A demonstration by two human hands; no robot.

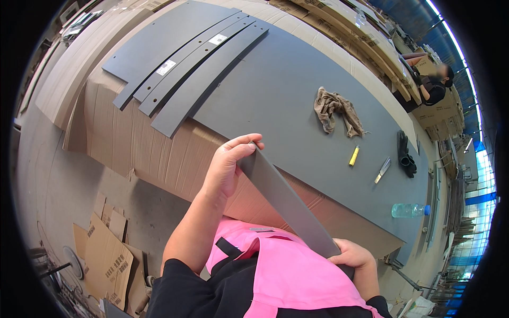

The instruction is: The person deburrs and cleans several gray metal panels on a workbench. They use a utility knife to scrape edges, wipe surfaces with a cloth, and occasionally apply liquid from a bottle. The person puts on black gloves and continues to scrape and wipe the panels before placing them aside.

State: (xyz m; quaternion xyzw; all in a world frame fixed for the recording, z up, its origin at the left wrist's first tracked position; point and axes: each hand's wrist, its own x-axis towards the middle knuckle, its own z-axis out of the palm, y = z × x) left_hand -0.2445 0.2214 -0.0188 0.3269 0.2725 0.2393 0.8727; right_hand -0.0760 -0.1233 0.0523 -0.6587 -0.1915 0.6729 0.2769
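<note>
A long, narrow grey board point(289, 199) is held slantwise in front of my pink apron, near the edge of the work surface. My left hand point(231, 161) is closed round its far upper end, with the thumb and fingers over the edge. Its near lower end sits in my right hand point(352, 255), whose fingers are wrapped on it and partly hidden. Beyond it lies a large grey panel point(281, 95) on cardboard. Several grey strips lie side by side at the far left, one strip point(212, 79) nearest the bare panel and another with holes and white labels point(193, 58).
On the panel lie a brown rag point(334, 111), a yellow tube-shaped item point(354, 156), a utility knife point(382, 170), black gloves point(406, 153) and a water bottle point(408, 210). Cardboard pieces point(108, 259) lie on the floor at left. A person point(435, 87) is among stacked cartons at far right.
</note>
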